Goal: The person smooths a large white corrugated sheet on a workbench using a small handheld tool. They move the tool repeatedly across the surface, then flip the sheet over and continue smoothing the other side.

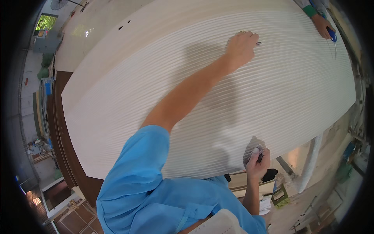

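Observation:
A large white panel (117, 117) with fine parallel grooves lies before me and fills most of the view. My left arm reaches far across it, and my left hand (242, 48) is closed low over the grooves. A small dark metallic tip (258, 43) pokes out beside its fingers; the rest of that thing is hidden. At the near edge of the panel, on the right, my right hand (258, 165) is closed round a small dark, partly shiny object (260, 152). What kind of object it is I cannot make out. Its shadow falls on the panel.
At the far right corner, a co-worker's hand (322, 26) holds a blue-handled tool (332, 34) with a thin shaft over the panel. Brown boards (64, 128) lie beneath the panel's left edge. A green crate (281, 197) stands low on the right. A fan (58, 4) is at the far left.

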Available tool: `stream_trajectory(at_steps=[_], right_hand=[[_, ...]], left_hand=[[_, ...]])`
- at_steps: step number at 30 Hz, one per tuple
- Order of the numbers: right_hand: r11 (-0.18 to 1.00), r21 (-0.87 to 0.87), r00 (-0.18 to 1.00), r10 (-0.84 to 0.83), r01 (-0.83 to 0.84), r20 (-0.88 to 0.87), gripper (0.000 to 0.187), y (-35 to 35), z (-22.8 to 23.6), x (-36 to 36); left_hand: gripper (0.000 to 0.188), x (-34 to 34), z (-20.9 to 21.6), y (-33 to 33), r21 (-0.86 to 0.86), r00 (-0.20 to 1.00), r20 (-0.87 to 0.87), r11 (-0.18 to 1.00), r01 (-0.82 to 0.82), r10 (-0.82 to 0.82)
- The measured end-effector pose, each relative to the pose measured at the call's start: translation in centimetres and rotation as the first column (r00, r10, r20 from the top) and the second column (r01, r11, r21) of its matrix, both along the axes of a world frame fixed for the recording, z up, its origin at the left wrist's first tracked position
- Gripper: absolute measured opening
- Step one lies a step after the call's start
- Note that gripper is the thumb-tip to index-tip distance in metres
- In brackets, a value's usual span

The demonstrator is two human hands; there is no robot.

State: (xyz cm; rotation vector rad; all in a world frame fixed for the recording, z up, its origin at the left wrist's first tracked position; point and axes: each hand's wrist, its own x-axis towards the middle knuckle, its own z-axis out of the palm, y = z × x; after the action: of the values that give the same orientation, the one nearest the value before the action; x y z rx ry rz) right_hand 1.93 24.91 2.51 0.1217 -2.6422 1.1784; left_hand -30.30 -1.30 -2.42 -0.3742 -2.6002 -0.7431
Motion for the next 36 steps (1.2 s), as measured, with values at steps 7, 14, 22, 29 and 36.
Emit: stream_trajectory(at_steps=[7,14,22,29,36], right_hand=[[0.99,-0.125,0.998,0.057,-0.059,-0.02,0.005,0.5,-0.3,-0.2],[0.997,-0.059,0.996,0.046,-0.05,-0.07,0.007,0.4,-0.5,0.2],[0.969,-0.243,0.997,0.06,-0.046,0.048,0.012,1.2,-1.9,0.9],[0.993,-0.076,0.991,0.082,-0.091,-0.108,0.009,-0.5,0.3,-0.7],[0.989,-0.1,0.991,0.1,-0.109,-0.093,0.013,-0.4,-0.8,-0.9]], left_hand=[[0.007,19.8,5.0,-19.6,-0.06,0.975,0.102,0.979,-0.193,0.198],[0.006,4.6,1.1,-6.0,0.017,1.0,-0.002,1.0,-0.001,0.001],[0.008,12.9,3.9,-14.4,-0.128,0.993,0.036,0.986,-0.107,0.112],[0.013,-1.8,3.3,0.9,-0.042,0.998,-0.021,0.997,0.065,-0.066],[0.012,7.1,0.7,-12.6,-0.04,0.977,0.191,0.995,-0.091,0.097]])
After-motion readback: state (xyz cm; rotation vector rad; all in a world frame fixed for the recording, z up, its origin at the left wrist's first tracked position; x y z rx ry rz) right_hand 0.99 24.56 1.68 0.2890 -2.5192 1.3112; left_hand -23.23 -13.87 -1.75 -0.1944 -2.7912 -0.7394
